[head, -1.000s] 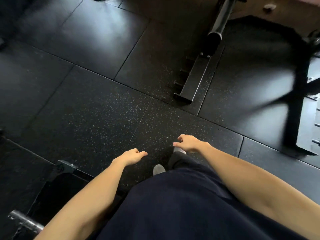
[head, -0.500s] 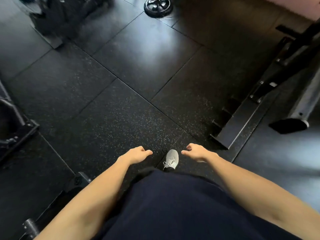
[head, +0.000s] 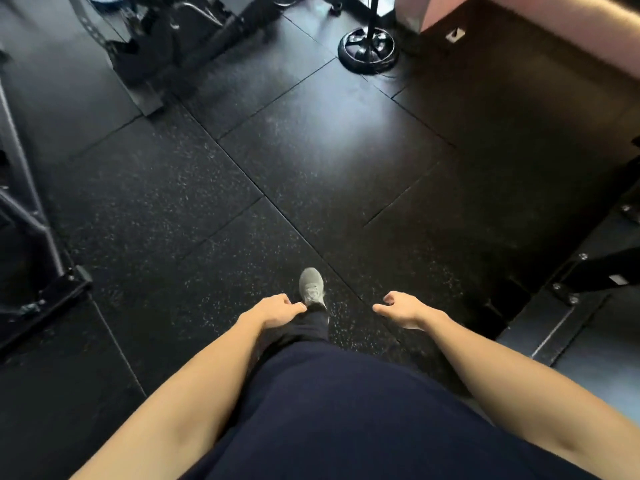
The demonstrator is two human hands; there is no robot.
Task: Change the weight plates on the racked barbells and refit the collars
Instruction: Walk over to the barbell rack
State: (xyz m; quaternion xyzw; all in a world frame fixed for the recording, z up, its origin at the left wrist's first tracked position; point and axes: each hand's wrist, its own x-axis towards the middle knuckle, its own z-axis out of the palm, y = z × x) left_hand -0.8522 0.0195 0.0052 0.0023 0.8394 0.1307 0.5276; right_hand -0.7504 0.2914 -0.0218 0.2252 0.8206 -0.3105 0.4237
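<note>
Rubber floor (head: pixel 329 161): black speckled tiles, seams running diagonally; pale glare near the middle.
Head view, hands: two in frame, both bare, forearms reaching forward and down over a dark navy garment (head: pixel 346 410).
Left hand (head: pixel 273 311): fingers (head: pixel 294 306) loosely curled, relaxed, holding nothing; it overlaps the dark trouser leg just beside the shoe.
Right hand (head: pixel 403 310): fingers loosely curled, thumb pointing inward, holding nothing; apart from the left hand, above bare floor.
Shoe (head: pixel 311 285): one grey laced shoe visible, toe pointing up-frame, planted on the floor between the two hands.
Round base (head: pixel 368 50): one black disc-shaped base with a thin upright pole (head: pixel 374 12), top centre, standing on the floor; cannot tell whether it is a weight plate.
Rack frames: three dark metal structures at the edges. One at left (head: pixel 31 216) with angled tubes and a bolted foot; one at top left (head: pixel 138 53), blurred; one at right (head: pixel 568 306) with bolted plates.
Pink block (head: pixel 519 19): one, top right corner, edge only.
Task things: no barbell, plate or collar can be made out clearly; both hands are well apart from every rack frame.
</note>
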